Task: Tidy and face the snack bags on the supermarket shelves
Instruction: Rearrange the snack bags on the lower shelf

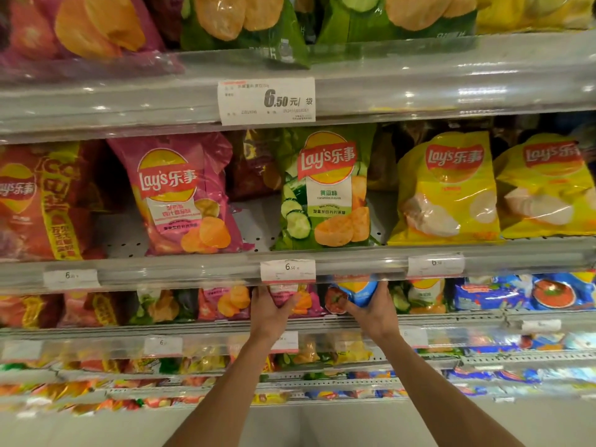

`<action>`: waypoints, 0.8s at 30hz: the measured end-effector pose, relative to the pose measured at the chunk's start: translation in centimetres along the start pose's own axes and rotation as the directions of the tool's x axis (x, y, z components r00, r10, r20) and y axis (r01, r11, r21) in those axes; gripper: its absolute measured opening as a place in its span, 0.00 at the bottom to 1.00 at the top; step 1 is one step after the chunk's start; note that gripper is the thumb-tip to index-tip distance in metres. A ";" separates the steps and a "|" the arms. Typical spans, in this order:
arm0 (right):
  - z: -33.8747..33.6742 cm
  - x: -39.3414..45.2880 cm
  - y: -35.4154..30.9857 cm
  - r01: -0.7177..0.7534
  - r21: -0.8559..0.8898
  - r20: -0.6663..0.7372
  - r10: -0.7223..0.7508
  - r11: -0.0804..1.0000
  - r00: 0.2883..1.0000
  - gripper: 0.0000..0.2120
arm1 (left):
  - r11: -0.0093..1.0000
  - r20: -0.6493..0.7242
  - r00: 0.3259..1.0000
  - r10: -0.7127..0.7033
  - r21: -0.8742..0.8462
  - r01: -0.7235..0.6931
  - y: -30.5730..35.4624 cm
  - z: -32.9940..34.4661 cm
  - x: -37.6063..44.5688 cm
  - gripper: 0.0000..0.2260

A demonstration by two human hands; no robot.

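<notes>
Both my hands reach into the third shelf down, just under its clear front rail. My left hand grips a pink chip bag by its lower left edge. My right hand holds a blue chip bag from the right side, fingers curled round it. The tops of both bags are hidden behind the shelf rail and a price label. On the shelf above stand a pink bag, a green cucumber bag and yellow bags, all facing forward.
Red bags fill the left of the middle shelf, with a gap beside the pink one. More small bags line the third shelf, blue ones at right. Lower shelves hold blurred packets. The top shelf carries large bags.
</notes>
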State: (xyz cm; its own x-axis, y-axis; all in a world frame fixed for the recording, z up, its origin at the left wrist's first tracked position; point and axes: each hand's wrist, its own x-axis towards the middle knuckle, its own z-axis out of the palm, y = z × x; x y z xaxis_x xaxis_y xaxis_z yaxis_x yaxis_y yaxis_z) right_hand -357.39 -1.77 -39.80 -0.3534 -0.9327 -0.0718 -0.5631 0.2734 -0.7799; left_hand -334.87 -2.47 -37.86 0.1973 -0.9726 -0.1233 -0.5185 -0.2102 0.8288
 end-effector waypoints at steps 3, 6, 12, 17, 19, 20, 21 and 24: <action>0.0 -0.2 -0.1 0.006 0.005 -0.017 -0.006 1.000 1.000 0.37 | 1.000 0.004 1.000 -0.001 0.013 0.001 -0.1 -0.1 0.0 0.33; -0.2 -0.4 -0.2 0.001 0.014 -0.018 0.000 1.000 1.000 0.36 | 1.000 -0.035 0.999 0.003 0.017 -0.002 -0.2 0.1 0.0 0.29; -0.3 -0.8 -0.3 0.002 0.020 -0.019 -0.002 1.000 1.000 0.34 | 0.999 -0.054 0.998 0.020 0.026 -0.019 -0.3 0.3 -0.5 0.26; -0.6 -1.0 -0.4 0.009 0.021 -0.006 -0.009 1.000 1.000 0.36 | 0.998 -0.042 0.999 0.031 0.064 -0.028 -0.4 0.3 -0.7 0.26; -0.8 -1.0 -0.4 0.010 0.020 0.002 -0.010 1.000 1.000 0.35 | 0.998 -0.045 0.999 0.025 0.058 -0.022 -0.3 0.4 -0.6 0.26; -0.9 -0.9 -0.5 0.011 0.015 0.008 -0.011 1.000 1.000 0.35 | 0.998 -0.047 0.999 0.018 0.053 -0.016 -0.2 0.4 -0.6 0.26; -1.1 -0.9 -0.5 0.010 0.008 0.013 -0.010 1.000 1.000 0.35 | 0.999 -0.047 0.999 0.012 0.053 -0.010 -0.1 0.5 -0.6 0.25; -1.4 -0.6 -0.4 0.007 0.009 0.041 -0.008 1.000 0.999 0.37 | 0.999 -0.039 0.999 -0.020 0.046 0.022 0.0 0.6 -0.6 0.26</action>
State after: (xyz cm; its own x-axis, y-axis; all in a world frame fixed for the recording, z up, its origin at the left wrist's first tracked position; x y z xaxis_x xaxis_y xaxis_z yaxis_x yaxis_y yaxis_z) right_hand -358.01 -0.96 -38.55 -0.3179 -0.9437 -0.0915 -0.5589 0.2645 -0.7859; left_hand -335.44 -1.93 -38.12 0.2402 -0.9635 -0.1181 -0.5517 -0.2356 0.8001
